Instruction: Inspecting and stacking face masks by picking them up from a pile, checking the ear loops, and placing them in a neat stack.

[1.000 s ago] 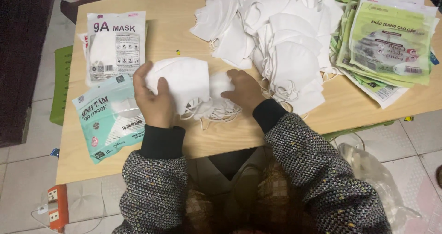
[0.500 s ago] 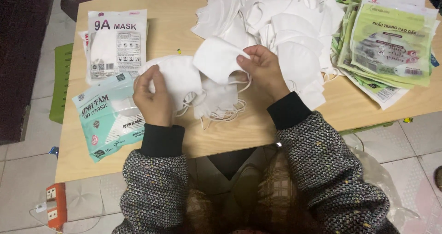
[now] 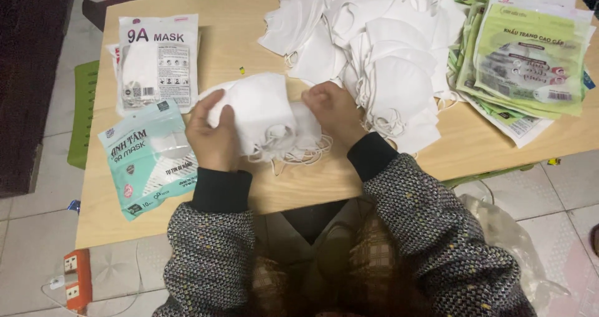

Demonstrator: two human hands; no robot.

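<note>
Head view: two hands press a small stack of white masks point(image 3: 265, 114) on the wooden table point(image 3: 237, 48).

Half a second ago the right hand point(image 3: 337, 110) held one mask up; now it has come down and curls shut on the stack's right end. The left hand point(image 3: 212, 136) has stayed on the stack's left end, fingers bent over it. The stack lies between both hands, touching each. A big pile of loose masks point(image 3: 380, 48) sits just past the right hand. A teal mask packet point(image 3: 146, 164) lies beside the left hand, a white packet point(image 3: 156, 61) beyond it.
</note>
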